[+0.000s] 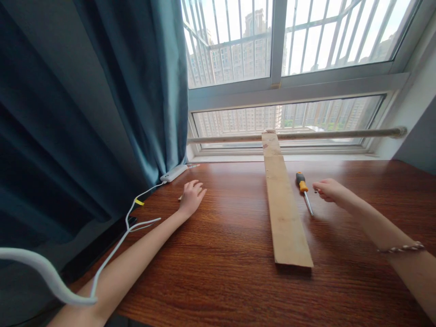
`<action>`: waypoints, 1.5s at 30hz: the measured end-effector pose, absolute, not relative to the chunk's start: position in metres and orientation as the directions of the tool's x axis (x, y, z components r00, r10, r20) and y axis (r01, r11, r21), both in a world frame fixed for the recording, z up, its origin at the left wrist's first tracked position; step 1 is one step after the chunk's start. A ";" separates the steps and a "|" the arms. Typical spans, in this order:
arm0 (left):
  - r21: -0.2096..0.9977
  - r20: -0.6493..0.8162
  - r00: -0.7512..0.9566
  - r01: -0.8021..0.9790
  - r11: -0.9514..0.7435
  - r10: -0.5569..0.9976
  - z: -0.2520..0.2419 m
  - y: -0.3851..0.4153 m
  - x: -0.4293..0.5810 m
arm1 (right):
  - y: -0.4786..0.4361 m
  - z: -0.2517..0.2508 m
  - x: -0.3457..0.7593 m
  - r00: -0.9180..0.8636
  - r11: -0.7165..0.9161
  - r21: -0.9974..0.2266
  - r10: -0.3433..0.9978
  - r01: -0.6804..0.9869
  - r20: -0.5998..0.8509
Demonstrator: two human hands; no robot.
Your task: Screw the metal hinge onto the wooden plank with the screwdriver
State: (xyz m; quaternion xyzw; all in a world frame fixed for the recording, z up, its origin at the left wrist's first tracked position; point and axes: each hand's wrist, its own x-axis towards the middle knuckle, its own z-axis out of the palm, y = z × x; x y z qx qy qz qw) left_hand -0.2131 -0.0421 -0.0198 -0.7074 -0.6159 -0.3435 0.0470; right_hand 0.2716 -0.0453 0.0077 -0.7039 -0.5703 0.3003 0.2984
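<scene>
My left hand (192,197) rests on the left of the table, palm down, with its fingers apart. A small pale thing (180,198) peeks out beside its thumb side, mostly hidden, so I cannot tell its kind. To the right, my right hand (329,190) is closed in a pinch above the tabletop. A small dark piece (316,191), too small to name, shows at its fingertips. Just left of that hand lies a screwdriver (301,182) with a black and orange handle, its shaft pointing toward me. A long wooden board (285,204) lies between my hands, its far end resting on a rail.
The brown wooden table (218,254) reaches to the window. A horizontal rail (327,135) crosses below the glass. At the left hang blue curtains (143,81), with a white power strip (173,173) at their foot. A white cable (127,213) runs past my left forearm.
</scene>
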 end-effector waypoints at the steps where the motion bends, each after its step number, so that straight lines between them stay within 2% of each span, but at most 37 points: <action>1: 0.460 0.529 0.031 0.830 -0.317 0.848 -0.014 -0.052 -0.193 | -0.056 0.017 0.254 0.043 -0.135 -0.906 0.991 0.401 -0.129; 3: 0.719 0.429 0.049 0.586 -0.374 0.902 -0.003 -0.075 -0.147 | -0.081 0.032 0.214 -0.151 -0.110 -0.992 0.981 0.068 -0.119; 5: 0.931 0.237 0.081 0.267 -0.250 0.968 0.009 -0.101 -0.101 | -0.106 0.038 0.175 -0.262 -0.123 -0.990 0.960 -0.072 -0.101; 6: 0.982 0.139 0.116 0.109 -0.151 0.984 0.014 -0.113 -0.080 | -0.117 0.039 0.158 -0.311 -0.135 -0.985 0.946 -0.109 -0.095; 7: 0.998 0.057 0.159 -0.044 -0.051 0.986 0.019 -0.123 -0.062 | -0.127 0.038 0.145 -0.346 -0.149 -0.981 0.933 -0.126 -0.098; 9: 0.956 -0.055 0.257 -0.266 0.125 0.965 0.027 -0.138 -0.035 | -0.142 0.036 0.128 -0.374 -0.135 -0.981 0.924 -0.141 -0.073; 13: 0.836 -0.178 0.280 -0.463 0.295 0.943 0.031 -0.144 -0.013 | -0.149 0.033 0.123 -0.328 -0.058 -0.994 0.945 -0.096 -0.024; 20: 0.723 -0.279 0.351 -0.536 0.436 0.894 0.021 -0.136 -0.018 | -0.145 0.029 0.126 -0.349 -0.051 -0.998 0.935 0.038 -0.061; 24: 0.691 -0.279 0.343 -0.577 0.436 0.897 0.016 -0.139 -0.020 | -0.146 0.028 0.123 -0.372 -0.087 -0.996 0.925 -0.019 -0.074; 26: 0.683 -0.256 0.330 -0.604 0.411 0.909 0.015 -0.142 -0.019 | -0.146 0.029 0.123 -0.327 -0.089 -0.993 0.943 -0.071 -0.061; 29: 0.745 -0.214 0.341 -0.549 0.378 0.916 0.012 -0.145 -0.019 | -0.147 0.031 0.124 -0.224 -0.060 -0.992 0.974 -0.110 -0.034; 32: 0.807 -0.189 0.343 -0.479 0.345 0.920 0.011 -0.146 -0.019 | -0.150 0.034 0.123 -0.193 -0.024 -0.995 0.981 -0.097 -0.005; 36: 0.820 -0.192 0.352 -0.456 0.347 0.916 0.011 -0.147 -0.021 | -0.152 0.034 0.121 -0.202 0.070 -0.997 0.976 -0.044 0.078; 41: 0.815 -0.154 0.317 -0.495 0.302 0.936 0.013 -0.146 -0.022 | -0.149 0.025 0.124 -0.146 0.268 -0.959 0.956 0.095 0.253; 45: 0.854 -0.124 0.313 -0.450 0.262 0.942 0.015 -0.145 -0.023 | -0.149 0.022 0.125 -0.135 0.303 -0.943 0.949 0.137 0.286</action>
